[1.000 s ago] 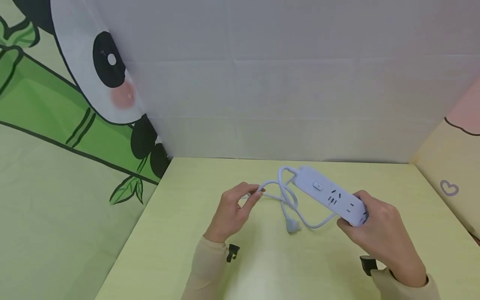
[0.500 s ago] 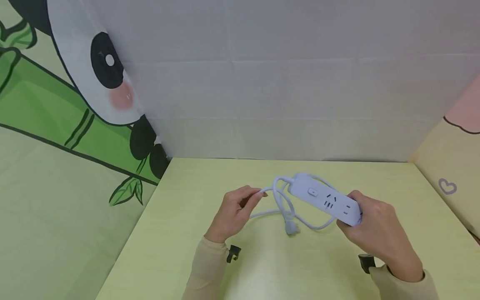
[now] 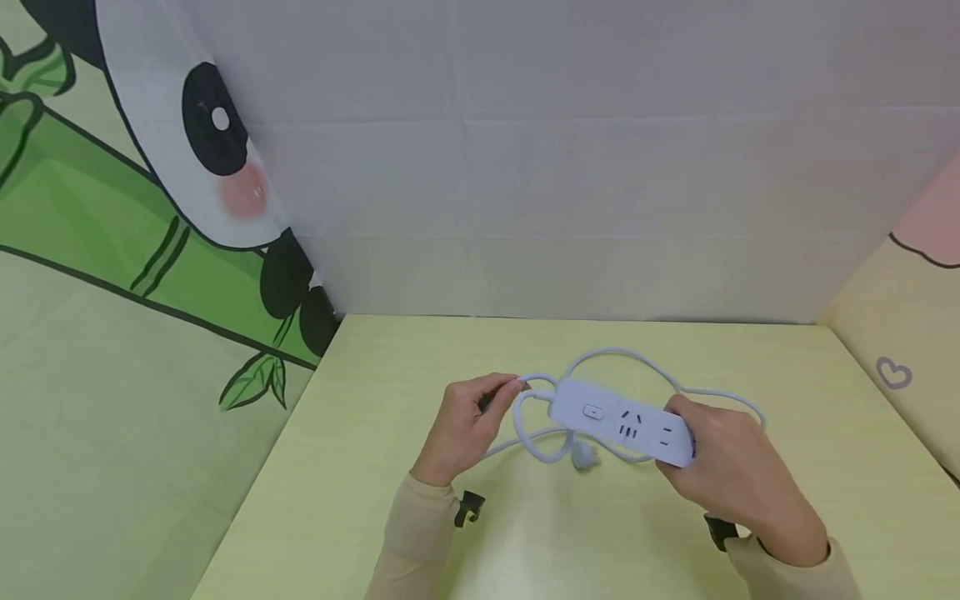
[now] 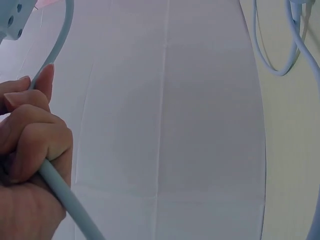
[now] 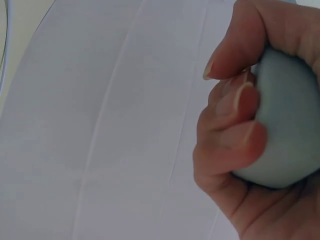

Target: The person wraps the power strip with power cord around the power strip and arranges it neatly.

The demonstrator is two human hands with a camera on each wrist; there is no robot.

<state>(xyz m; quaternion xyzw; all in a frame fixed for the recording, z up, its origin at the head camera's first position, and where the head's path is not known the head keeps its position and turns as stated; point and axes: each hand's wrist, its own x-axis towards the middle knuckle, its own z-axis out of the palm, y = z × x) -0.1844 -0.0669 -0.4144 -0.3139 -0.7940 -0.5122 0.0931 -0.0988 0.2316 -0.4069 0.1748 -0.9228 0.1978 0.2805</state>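
A white power strip [image 3: 624, 425] is held over the table by my right hand [image 3: 738, 467], which grips its right end. In the right wrist view, the fingers [image 5: 235, 145] curl around the strip's rounded end. My left hand [image 3: 467, 429] pinches the white cord [image 3: 626, 351] just left of the strip. Through the curled fingers of that hand runs the cord [image 4: 70, 200] in the left wrist view. Below the strip's lower edge, the plug [image 3: 582, 455] shows among loops of cord. One wide loop passes behind the strip and beyond the right hand.
The pale yellow table [image 3: 405, 350] meets a grey-white wall [image 3: 570, 183] at its back edge. A panda and bamboo print [image 3: 217, 225] covers the left side panel. A cream panel with a heart [image 3: 894, 373] stands at the right.
My right hand has brought the power strip left and a little down, nearer my left hand. A cord loop now spreads behind the strip to the right. My left hand has hardly moved.
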